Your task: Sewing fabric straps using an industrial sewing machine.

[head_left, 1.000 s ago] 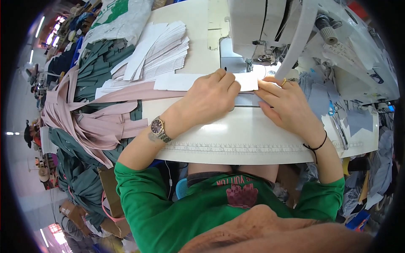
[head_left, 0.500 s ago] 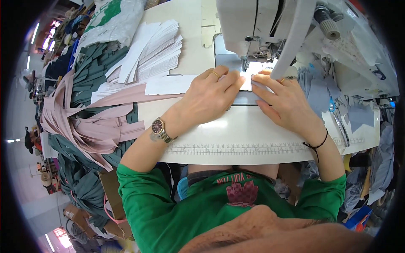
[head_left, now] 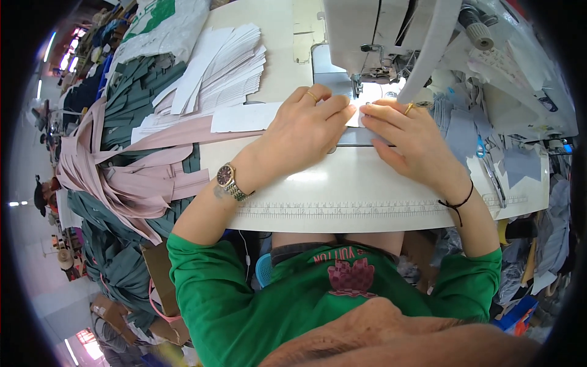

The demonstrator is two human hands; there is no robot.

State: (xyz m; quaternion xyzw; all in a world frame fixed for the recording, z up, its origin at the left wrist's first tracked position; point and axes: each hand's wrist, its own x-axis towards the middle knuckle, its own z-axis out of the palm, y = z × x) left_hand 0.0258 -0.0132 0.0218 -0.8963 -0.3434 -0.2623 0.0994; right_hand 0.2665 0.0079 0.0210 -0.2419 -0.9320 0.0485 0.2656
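Observation:
Under the needle area of a white sewing machine (head_left: 382,30) lies a white strip (head_left: 244,118), which runs leftward beneath my left hand (head_left: 309,125). My left hand is closed on the strip, fingers bent and tips together just left of the presser foot (head_left: 356,85). To the right, my right hand (head_left: 416,137) has its fingers stretched over the strip's end, fingertips close to the left ones and thumb apart. The strip is partly hidden by both hands. A long pink fabric strip (head_left: 183,134) reaches toward the white strip's left end.
A fanned stack of white strips (head_left: 223,67) lies at the back left, beside dark green strips (head_left: 137,85) and a pink bundle (head_left: 116,165). Blue-handled scissors (head_left: 489,174) and grey fabric pieces (head_left: 523,165) are on the right. A printed ruler (head_left: 336,209) follows the table's front edge.
The machine and table sit slightly shifted in the picture. My right hand has drawn its fingers a little closer to the left fingertips, while the left hand has stayed nearly in place.

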